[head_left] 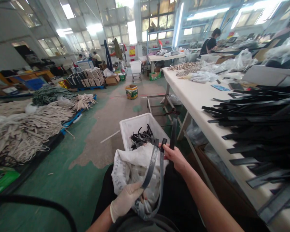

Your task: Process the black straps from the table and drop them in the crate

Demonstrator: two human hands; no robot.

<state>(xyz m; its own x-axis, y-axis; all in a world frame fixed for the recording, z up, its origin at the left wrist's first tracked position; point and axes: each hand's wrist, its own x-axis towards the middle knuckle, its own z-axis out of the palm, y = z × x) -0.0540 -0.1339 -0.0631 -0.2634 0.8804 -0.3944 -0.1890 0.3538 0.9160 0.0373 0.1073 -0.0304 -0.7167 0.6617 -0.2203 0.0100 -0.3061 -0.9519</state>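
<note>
My left hand [126, 200], in a pale glove with some fingertips bare, is closed on a black strap [149, 172] that slants up towards my other hand. My bare right hand [176, 158] pinches straps near their upper ends; a second black strap [162, 167] loops down from there towards my lap. Another dark strap end [173, 130] sticks up above the right fingers. Below both hands, a white sack [119, 162] lies open on my lap, with clear plastic in it. Just beyond it stands a white bin [124, 130] holding short black strips [141, 137].
On my right, a long white table [183, 87] bears a big heap of black straps [253, 125] overhanging its edge. Bundles of beige cord [36, 129] cover the floor at left. A cardboard box [131, 92] stands ahead. A person [209, 45] sits farther back.
</note>
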